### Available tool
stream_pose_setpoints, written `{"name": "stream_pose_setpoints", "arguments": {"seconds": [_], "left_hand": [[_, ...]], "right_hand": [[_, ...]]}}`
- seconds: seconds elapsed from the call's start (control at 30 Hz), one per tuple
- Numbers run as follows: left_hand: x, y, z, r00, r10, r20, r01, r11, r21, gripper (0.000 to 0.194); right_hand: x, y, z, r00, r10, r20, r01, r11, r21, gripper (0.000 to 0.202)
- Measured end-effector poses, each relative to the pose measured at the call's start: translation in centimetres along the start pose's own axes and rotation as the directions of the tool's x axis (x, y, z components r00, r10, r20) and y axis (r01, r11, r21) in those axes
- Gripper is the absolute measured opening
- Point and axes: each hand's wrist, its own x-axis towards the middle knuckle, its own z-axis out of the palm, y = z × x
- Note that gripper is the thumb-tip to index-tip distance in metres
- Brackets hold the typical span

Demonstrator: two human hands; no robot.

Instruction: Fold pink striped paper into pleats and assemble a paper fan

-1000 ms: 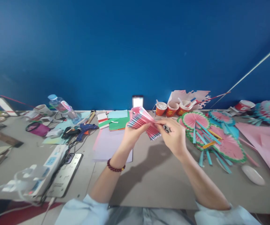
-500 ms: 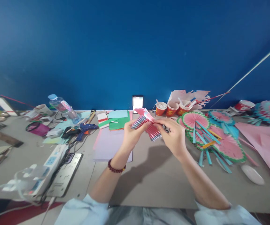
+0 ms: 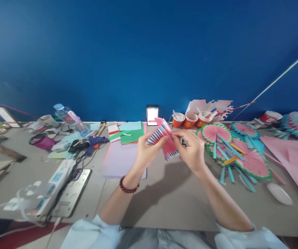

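Observation:
Between my hands, above the table, is a piece of pleated paper (image 3: pixel 170 148), pink with blue-white fold edges and partly fanned out. My left hand (image 3: pixel 149 147) grips its left side, thumb across the folds. With thumb and fingers my right hand (image 3: pixel 190 148) pinches the paper's right edge near the middle. A dark metal object (image 3: pixel 183 141), perhaps scissor handles, shows by the right fingers; whether it is held there I cannot tell. A beaded bracelet (image 3: pixel 128 185) circles my left wrist.
Finished watermelon-style paper fans (image 3: pixel 252 159) lie to the right, near a white mouse (image 3: pixel 279 193). Red paper cups (image 3: pixel 190 120) stand at the back. Coloured paper sheets (image 3: pixel 121 160), a blue glue gun (image 3: pixel 94 142), a power strip (image 3: pixel 57 183) and a phone (image 3: pixel 72 193) occupy the left.
The pleated paper has turned slightly and its lower part has spread and dropped a little. My right fingers have shifted slightly along its edge; both hands keep their hold.

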Motion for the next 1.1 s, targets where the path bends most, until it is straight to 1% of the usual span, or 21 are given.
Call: {"name": "stream_pose_setpoints", "arguments": {"seconds": [0.07, 0.13, 0.27, 0.37, 0.43, 0.57, 0.7, 0.77, 0.87, 1.0, 1.1], "left_hand": [[0.0, -0.1, 0.0, 0.999, 0.032, 0.004, -0.032, 0.999, 0.02, 0.021], [-0.1, -0.2, 0.1, 0.998, 0.059, 0.03, -0.06, 0.997, 0.049, 0.019], [-0.2, -0.5, 0.2, 0.988, 0.102, 0.119, -0.12, 0.981, 0.155, 0.016], [-0.4, -0.7, 0.3, 0.98, 0.131, 0.148, -0.16, 0.965, 0.207, 0.012], [-0.4, -0.8, 0.3, 0.978, 0.134, 0.158, -0.168, 0.961, 0.219, 0.011], [-0.3, -0.9, 0.3, 0.977, 0.137, 0.163, -0.174, 0.956, 0.237, 0.013], [-0.3, -0.8, 0.2, 0.978, 0.122, 0.169, -0.16, 0.959, 0.233, 0.016], [-0.3, -0.9, 0.2, 0.976, 0.127, 0.176, -0.167, 0.959, 0.231, 0.016], [-0.3, -1.2, 0.2, 0.968, 0.169, 0.185, -0.215, 0.94, 0.266, 0.015], [-0.2, -1.4, 0.1, 0.945, 0.238, 0.226, -0.302, 0.899, 0.318, 0.014], [-0.3, -1.4, 0.1, 0.932, 0.265, 0.248, -0.339, 0.878, 0.337, 0.018]], "right_hand": [[0.0, -0.1, 0.1, 1.0, -0.031, 0.003, 0.031, 0.999, -0.008, 0.014], [0.0, -0.1, 0.2, 0.999, -0.04, -0.016, 0.04, 0.999, -0.005, 0.016], [0.1, -0.1, 0.1, 0.998, -0.028, -0.051, 0.03, 0.999, 0.023, 0.017], [0.2, -0.2, -0.1, 0.999, 0.001, -0.039, 0.001, 0.999, 0.053, 0.015], [0.3, -0.3, -0.2, 0.999, 0.024, -0.029, -0.022, 0.997, 0.069, 0.013], [0.4, 0.1, -0.1, 0.999, 0.033, -0.024, -0.03, 0.994, 0.101, 0.01], [0.4, 0.5, -0.1, 0.995, 0.096, 0.02, -0.098, 0.983, 0.156, 0.01], [0.4, 0.5, -0.2, 0.994, 0.111, 0.022, -0.113, 0.981, 0.156, 0.011], [0.4, 0.2, -0.1, 0.997, 0.078, -0.014, -0.076, 0.991, 0.107, 0.011], [0.3, -0.2, -0.1, 0.999, 0.008, -0.053, -0.005, 0.998, 0.056, 0.011], [0.2, -0.2, -0.2, 0.998, 0.021, -0.055, -0.018, 0.999, 0.049, 0.01]]}}
